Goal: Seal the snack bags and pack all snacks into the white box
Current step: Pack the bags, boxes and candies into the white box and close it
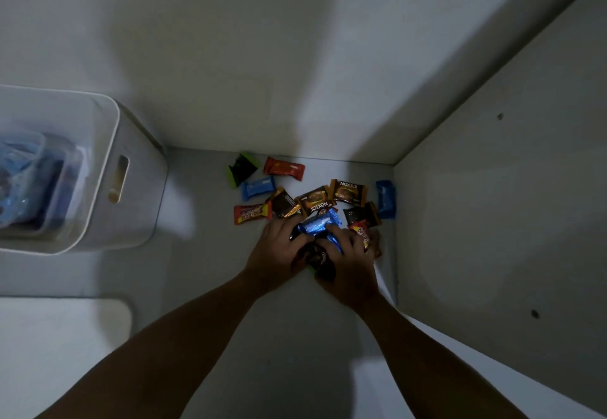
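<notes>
Reaching into a corner, the left hand (279, 247) and the right hand (351, 261) are close together on a heap (317, 224) of small snack packs. The fingers of both hands curl round the heap from each side, so each grip is clamped on it. Shiny blue packs sit on top of the heap, and a dark pack (320, 259) shows between the two hands. A red and yellow pack (361, 233) pokes out by the right hand's fingers.

More snacks lie loose on the grey surface (203, 254) just past the hands. There are two brown packs (348, 192) that say Nextar, side by side. A dark and gold pack (284, 203) is next to them, and a second red and yellow one (252, 213) lies to its left. Farther back are a blue pack (258, 187), a red pack (284, 168) and a green and black pack (242, 168). Another blue pack (385, 200) leans on the right wall (492, 221). A dark pack (361, 213) is near it.

The white box (138, 195) stands well off to the left, apart from the hands and the snacks. It has a slot handle in its side. Blurry blue bags (19, 182) are inside it; I cannot tell if they are sealed. A white mat (59, 346) lies in front of the box.
</notes>
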Tool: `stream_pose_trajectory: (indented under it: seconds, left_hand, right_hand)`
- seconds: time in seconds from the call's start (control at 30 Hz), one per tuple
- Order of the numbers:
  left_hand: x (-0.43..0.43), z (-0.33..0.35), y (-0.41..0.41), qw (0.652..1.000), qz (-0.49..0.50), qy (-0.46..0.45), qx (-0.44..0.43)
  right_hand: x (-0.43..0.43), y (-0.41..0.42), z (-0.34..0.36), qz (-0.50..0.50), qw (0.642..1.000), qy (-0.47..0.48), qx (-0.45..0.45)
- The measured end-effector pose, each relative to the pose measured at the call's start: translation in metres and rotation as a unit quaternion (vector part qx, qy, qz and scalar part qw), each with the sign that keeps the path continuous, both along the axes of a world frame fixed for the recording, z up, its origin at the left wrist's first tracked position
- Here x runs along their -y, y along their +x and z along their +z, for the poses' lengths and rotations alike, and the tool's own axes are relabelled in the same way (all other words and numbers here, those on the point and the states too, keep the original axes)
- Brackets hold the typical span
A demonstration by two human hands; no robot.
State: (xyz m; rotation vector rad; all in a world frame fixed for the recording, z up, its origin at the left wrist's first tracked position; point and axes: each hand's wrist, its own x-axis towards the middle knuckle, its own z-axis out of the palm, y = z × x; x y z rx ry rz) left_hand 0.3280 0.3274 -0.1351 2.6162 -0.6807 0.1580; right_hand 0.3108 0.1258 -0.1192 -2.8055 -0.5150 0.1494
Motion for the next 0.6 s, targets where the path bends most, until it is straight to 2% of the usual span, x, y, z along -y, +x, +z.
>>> stream_pose_trajectory:
  seconds: [0.23, 0.43, 0.6]
  left_hand:
    - [-0.001, -0.001, 0.005, 1.000, 0.006, -0.015, 0.005]
    - [0.002, 0.009, 0.013, 0.997, 0.025, -0.079, -0.003]
    - [-0.003, 0.017, 0.010, 0.992, 0.059, -0.104, -0.046]
  right_hand:
    - [0.002, 0.011, -0.002, -0.023, 0.999, -0.006, 0.046]
    - [0.008, 0.024, -0.007, -0.024, 0.994, 0.102, 0.026]
    - [0.009, 0.024, -0.004, -0.063, 0.988, 0.143, -0.018]
